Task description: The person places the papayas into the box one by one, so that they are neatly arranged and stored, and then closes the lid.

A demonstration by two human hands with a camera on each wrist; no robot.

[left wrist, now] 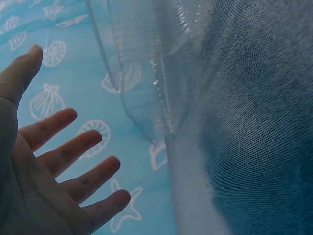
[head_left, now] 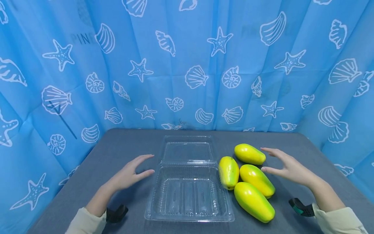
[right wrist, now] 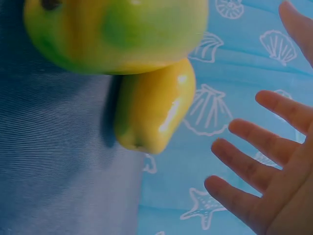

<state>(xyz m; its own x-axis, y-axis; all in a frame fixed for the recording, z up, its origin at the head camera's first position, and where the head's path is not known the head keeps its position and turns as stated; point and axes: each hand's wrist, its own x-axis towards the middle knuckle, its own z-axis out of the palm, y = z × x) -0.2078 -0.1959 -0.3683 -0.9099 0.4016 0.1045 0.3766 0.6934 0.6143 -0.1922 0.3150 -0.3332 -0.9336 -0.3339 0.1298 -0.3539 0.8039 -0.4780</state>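
- Just inward of the left hand (head_left: 130, 175), the rectangular clear plastic hinged container (head_left: 189, 218) blocks low passage; overhead is open.
- Inward of the right hand (head_left: 290, 167), four glossy yellow-green oval fruits (head_left: 257, 180) obstruct; there is room above.

Left forearm (head_left: 100, 196): angles forward and inward, bare above its pale left sleeve (head_left: 87, 221).
Left hand (head_left: 128, 174): held out with the palm turned inward.
Left fingers (left wrist: 73, 149): loosely extended, spread, with the left thumb (left wrist: 22, 71) well apart from them.
Right forearm (head_left: 325, 193): slants forward and inward from the pale right sleeve (head_left: 339, 219).
Right hand (head_left: 292, 167): palm inward, facing the left hand.
Right fingers (right wrist: 264, 139): fanned and relaxed, right thumb (right wrist: 299, 29) set well away.
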